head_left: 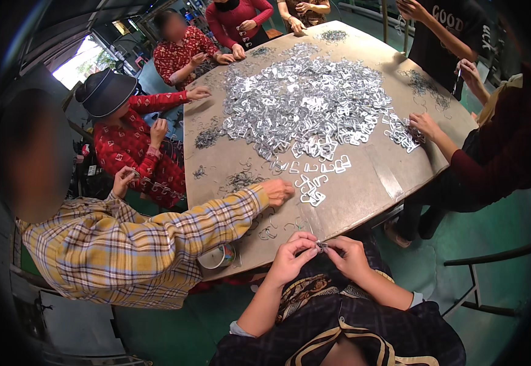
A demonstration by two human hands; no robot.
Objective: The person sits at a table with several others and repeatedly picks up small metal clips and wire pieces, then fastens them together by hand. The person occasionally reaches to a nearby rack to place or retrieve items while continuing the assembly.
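Note:
My left hand (pixel 293 258) and my right hand (pixel 348 257) meet just off the near edge of the table (pixel 369 195). Both are closed in a pinch on a small metal piece (pixel 321 245) between the fingertips; the fingers hide most of it, though it looks like one of the hooks nearby. Beyond my hands lies a small group of silver hook-shaped pieces (pixel 311 190). A few thin dark bent wires (pixel 269 230) are scattered to the left of my left hand.
A large heap of silver hooks (pixel 305 100) covers the table's middle, with dark wire piles (pixel 241 180) around it. A co-worker in a plaid shirt reaches in from the left, a hand (pixel 277 192) near the hooks. A white cup (pixel 216 256) stands at the table's edge. Other people surround the table.

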